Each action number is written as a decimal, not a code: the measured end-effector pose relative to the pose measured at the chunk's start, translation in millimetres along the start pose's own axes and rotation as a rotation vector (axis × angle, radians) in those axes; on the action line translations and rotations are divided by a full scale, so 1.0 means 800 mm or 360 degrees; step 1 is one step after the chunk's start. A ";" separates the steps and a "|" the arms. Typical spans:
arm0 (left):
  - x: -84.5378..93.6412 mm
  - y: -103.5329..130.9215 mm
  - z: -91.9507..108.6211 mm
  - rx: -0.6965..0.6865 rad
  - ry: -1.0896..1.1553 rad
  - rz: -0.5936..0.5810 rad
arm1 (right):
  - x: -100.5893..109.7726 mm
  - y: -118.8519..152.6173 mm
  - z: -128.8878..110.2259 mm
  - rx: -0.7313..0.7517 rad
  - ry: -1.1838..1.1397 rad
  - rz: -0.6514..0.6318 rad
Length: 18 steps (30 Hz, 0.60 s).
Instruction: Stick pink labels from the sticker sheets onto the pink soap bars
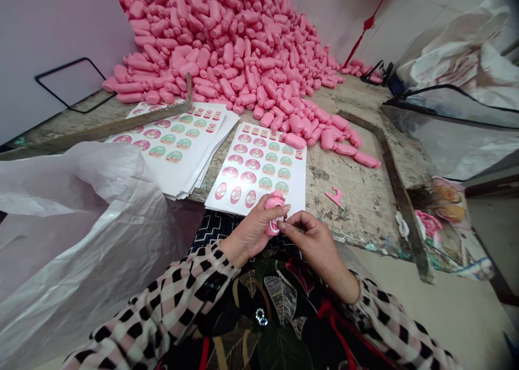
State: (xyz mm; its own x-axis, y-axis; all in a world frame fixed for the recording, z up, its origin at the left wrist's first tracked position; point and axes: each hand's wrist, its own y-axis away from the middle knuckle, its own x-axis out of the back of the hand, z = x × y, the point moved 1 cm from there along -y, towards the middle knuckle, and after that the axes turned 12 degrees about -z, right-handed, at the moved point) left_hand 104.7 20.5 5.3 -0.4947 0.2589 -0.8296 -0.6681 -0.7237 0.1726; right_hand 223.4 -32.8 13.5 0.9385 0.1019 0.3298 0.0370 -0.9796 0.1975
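Observation:
My left hand (256, 224) is wrapped round a small pink plastic bottle (275, 202), held above my lap at the table's front edge. An oval pink-and-white sticker (274, 226) shows on the bottle's side facing me. The thumb and forefinger of my right hand (310, 239) are pinched together at the sticker's right edge. Just behind the hands lies a sheet of stickers (259, 167), with rows of pink and green ovals and small labels along its top.
A huge heap of pink bottles (227, 40) covers the back of the table. Left is a stack of sticker sheets (162, 143) under a wooden strip (121, 122). A white plastic bag (101, 235) hangs at front left. A pink plastic piece (334, 196) lies right, inside a wooden bar (391, 170).

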 end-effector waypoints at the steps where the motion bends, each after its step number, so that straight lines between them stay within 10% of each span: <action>1: 0.000 0.000 0.000 0.0003 0.0002 0.0005 | 0.000 0.000 0.000 -0.0005 0.0002 0.0004; 18: 0.004 -0.003 -0.003 -0.0048 0.0019 0.0018 | -0.006 -0.001 0.003 -0.0020 -0.0087 -0.0020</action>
State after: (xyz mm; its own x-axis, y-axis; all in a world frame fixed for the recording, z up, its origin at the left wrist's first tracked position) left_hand 105.9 21.6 1.4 -0.4954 0.2430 -0.8340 -0.6454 -0.7456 0.1661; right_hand 220.0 -32.6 9.3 0.9554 0.1039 0.2763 0.0446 -0.9761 0.2129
